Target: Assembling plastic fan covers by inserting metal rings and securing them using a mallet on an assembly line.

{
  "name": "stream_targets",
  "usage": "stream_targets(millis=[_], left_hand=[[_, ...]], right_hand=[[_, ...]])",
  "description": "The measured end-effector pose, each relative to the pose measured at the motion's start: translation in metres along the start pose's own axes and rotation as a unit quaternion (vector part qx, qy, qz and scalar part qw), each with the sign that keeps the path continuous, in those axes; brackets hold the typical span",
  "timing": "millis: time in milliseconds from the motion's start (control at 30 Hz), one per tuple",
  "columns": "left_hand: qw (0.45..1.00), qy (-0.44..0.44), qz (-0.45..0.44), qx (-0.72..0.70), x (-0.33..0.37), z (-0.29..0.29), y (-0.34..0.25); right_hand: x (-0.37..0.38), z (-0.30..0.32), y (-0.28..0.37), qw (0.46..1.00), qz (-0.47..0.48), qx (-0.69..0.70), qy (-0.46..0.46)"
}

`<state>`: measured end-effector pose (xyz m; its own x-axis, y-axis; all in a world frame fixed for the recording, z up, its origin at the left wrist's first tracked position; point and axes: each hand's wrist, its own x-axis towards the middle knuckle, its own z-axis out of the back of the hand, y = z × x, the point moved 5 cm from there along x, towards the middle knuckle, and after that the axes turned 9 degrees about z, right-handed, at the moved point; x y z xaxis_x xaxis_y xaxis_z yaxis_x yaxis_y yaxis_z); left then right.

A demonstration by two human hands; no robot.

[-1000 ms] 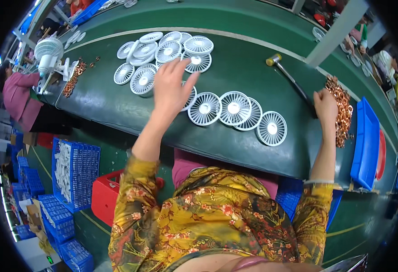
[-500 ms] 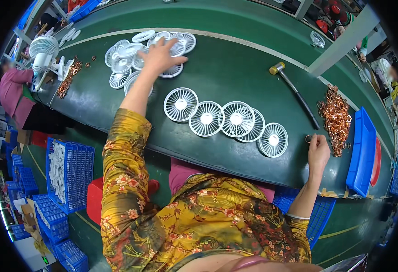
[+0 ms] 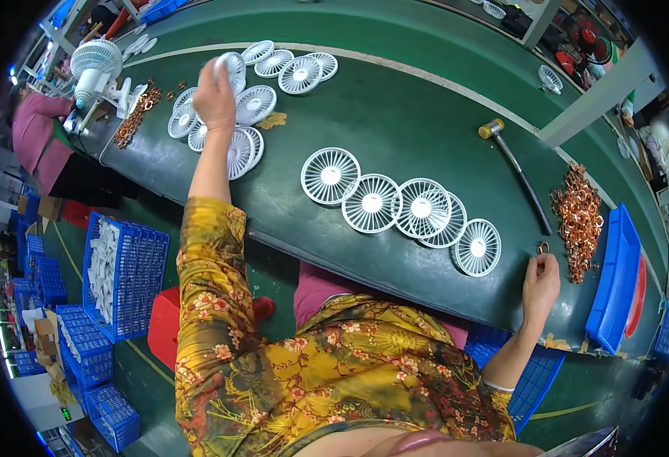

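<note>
Apparently for control, grips white spoked plastic disc (image 3: pixel 235 68) edgewise in left hand (image 3: pixel 215 103), copper-coloured metal ring (image 3: pixel 544 244) in right hand (image 3: pixel 541 286).

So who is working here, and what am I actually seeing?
There's no robot: these are a person's own bare hands. All the pictures come from one wide fisheye camera worn on the head, looking down, so straight edges look bent.

On the dark green table lie five white spoked discs in a row, a looser cluster of more, a hammer and a pile of copper-coloured rings.

The left hand touches one clustered disc. A single ring is at the right hand's fingertips; whether it's gripped is unclear.
</note>
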<state>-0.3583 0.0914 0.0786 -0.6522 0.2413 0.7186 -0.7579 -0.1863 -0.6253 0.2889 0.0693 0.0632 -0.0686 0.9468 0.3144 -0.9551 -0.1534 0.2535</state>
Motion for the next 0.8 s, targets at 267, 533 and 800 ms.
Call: stream_targets(millis=[267,533,800], left_hand=[[0.987,0.121,-0.095,0.051,-0.048,0.024,-0.041],[0.909,0.345,-0.182,0.145,-0.091,0.033,0.002],[0.961,0.107,-0.219,0.128,-0.043,0.033,0.053]], right_hand=[[0.011,0.007,0.016,0.999,0.009,0.016,-0.049],[0.023,-0.014,0.008,0.994,-0.008,0.046,-0.099],[0.044,-0.033,0.022,0.999,0.004,-0.019,-0.028]])
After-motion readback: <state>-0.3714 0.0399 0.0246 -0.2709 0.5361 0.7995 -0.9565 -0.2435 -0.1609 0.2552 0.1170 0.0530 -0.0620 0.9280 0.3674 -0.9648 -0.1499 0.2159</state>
